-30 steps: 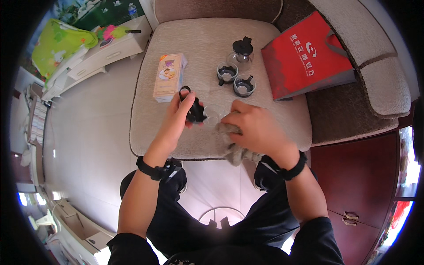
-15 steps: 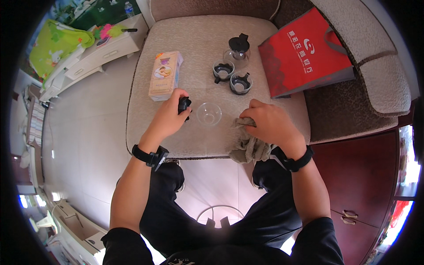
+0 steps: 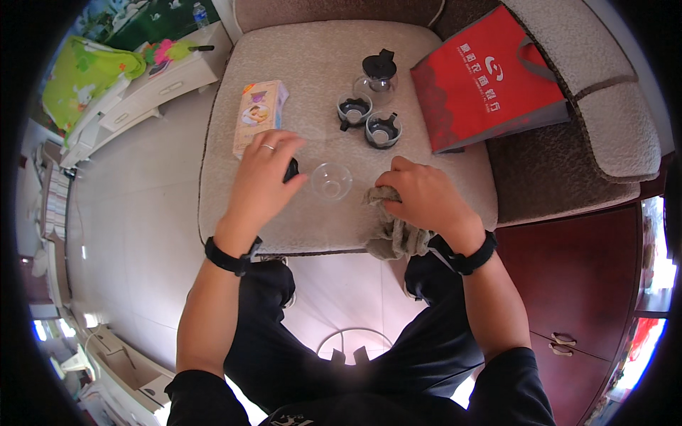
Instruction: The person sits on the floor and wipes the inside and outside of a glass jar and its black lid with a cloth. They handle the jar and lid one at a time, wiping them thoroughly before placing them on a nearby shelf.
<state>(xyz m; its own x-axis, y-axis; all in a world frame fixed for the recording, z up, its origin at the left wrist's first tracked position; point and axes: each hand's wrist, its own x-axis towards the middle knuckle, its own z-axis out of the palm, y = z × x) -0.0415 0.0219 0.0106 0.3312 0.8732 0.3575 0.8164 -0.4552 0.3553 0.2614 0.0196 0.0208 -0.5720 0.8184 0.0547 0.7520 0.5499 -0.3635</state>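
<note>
**Glass cup set down, both hands on the cushion**

While the beige cushioned table [image 3: 320,78] fills the middle of the view, the red paper bag [image 3: 490,78] lies at its far right corner, flat side up and its handles toward the sofa arm. Nearer the person, the left hand [image 3: 263,177] lies palm down over a small black part [image 3: 291,170], of which only an edge shows; the fingers are spread loosely and point toward the far right, and I cannot tell whether they grip the part. The right hand [image 3: 423,199] is curled with its fingers together, clamped on a grey cloth [image 3: 391,231] that hangs over the near edge of the table. A flat printed box [image 3: 260,113] lies just beyond the left hand, its long axis running away from the person. Between the two hands stands the clear glass cup [image 3: 332,181], upright, mouth up, touched by neither hand. Beyond it stand a black-lidded glass jug [image 3: 378,71] and two cups in black holders [image 3: 369,121], close together.

Half a second ago the left hand sat further left, clear of the cup; it has since shifted toward the cup, and the cup has stayed put.
</note>
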